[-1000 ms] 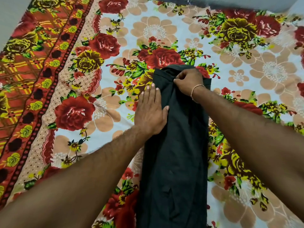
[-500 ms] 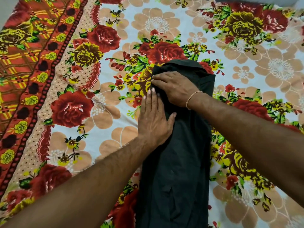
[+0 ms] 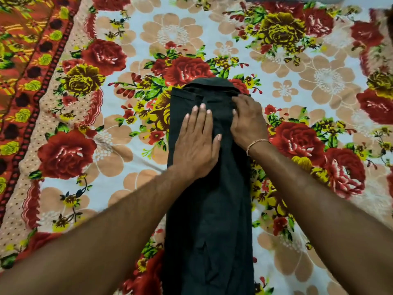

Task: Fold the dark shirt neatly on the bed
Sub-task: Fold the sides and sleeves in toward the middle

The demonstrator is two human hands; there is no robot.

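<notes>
The dark shirt (image 3: 214, 220) lies on the bed as a long narrow strip, its sides folded in and its collar end pointing away from me. My left hand (image 3: 196, 143) rests flat on the shirt's upper part, fingers together and extended. My right hand (image 3: 247, 122), with a thin bracelet at the wrist, lies on the shirt's upper right edge just below the collar, fingers bent against the cloth. Whether it pinches the fabric is hidden.
The flowered bedsheet (image 3: 106, 145), with red roses and beige blooms, spreads all around the shirt. Its red and yellow patterned border (image 3: 25, 67) runs down the left side. A grey edge (image 3: 319, 0) shows at the top.
My left hand slid from the shirt's left edge onto its middle. My right hand moved from the upper left across to the right edge below the collar.
</notes>
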